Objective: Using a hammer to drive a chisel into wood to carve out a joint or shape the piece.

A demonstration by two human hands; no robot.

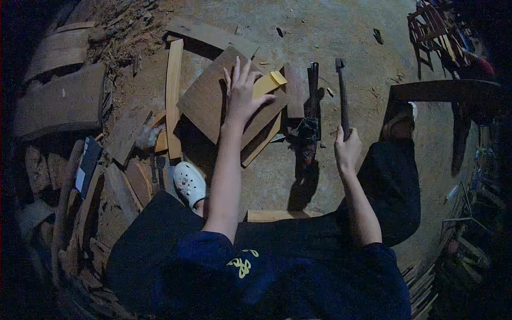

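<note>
A square brown wooden board (205,98) lies turned cornerwise in front of me, raised on other wood. On it rests a small yellow wooden block (271,84). My left hand (244,98) is over the board, its thumb and index finger on either side of the block and its other fingers spread on the board. To the right, my right hand (348,149) is closed round the lower handle of a hammer (343,96). The hammer points away from me, its small dark head at the far end.
A reddish plank (294,90) and a bundle of dark tools (309,122) lie between the board and the hammer. A pale wood strip (173,96) lies left of the board. Wood pieces and shavings cover the left side. A dark low bench (442,90) stands at right.
</note>
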